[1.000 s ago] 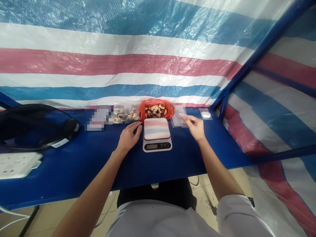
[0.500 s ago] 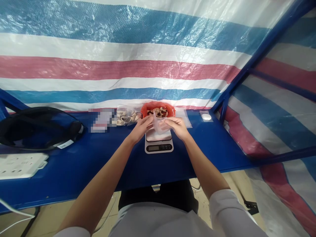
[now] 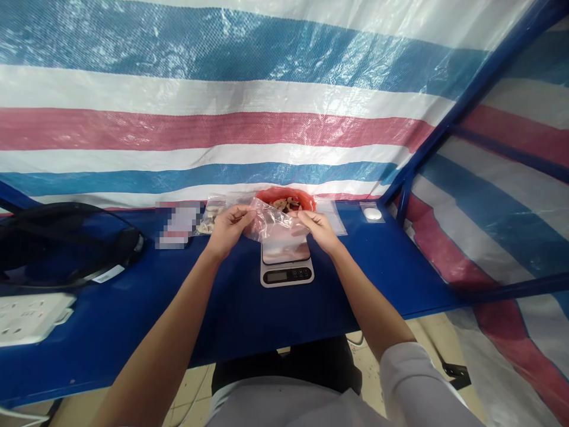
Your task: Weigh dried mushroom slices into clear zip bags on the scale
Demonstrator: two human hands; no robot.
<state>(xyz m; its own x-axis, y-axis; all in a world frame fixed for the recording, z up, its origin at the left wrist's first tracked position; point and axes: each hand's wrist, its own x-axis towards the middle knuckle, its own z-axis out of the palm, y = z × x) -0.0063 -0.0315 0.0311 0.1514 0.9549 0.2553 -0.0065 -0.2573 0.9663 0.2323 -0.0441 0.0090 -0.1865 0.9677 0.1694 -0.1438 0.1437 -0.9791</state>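
Observation:
Stretched between my two hands is a clear plastic bag [image 3: 273, 224], held in the air over the scale. My left hand [image 3: 232, 227] pinches its left side, and my right hand [image 3: 316, 229] grips the right side. Below it lies a white kitchen scale [image 3: 287, 276] with a dark display strip; the bag partly covers its plate. Just behind stands a red bag [image 3: 306, 200] with its mouth spread, holding pale brown dried pieces [image 3: 284, 204] that look like sliced mushrooms. Filled clear bags [image 3: 212, 212] of similar pieces lie beyond my left hand, partly hidden by it.
Flat clear bags [image 3: 333, 217] lie right of the red bag. Farther right is a small white case [image 3: 372, 214] on a clear packet. A black headset-like object [image 3: 66, 243], a white power strip [image 3: 33, 317] and a blurred-out item [image 3: 178, 225] occupy the left of the blue table [image 3: 368, 284].
My left hand has moved left, away from my right hand, and the clear bag is now spread wider between them. The view has shifted slightly.

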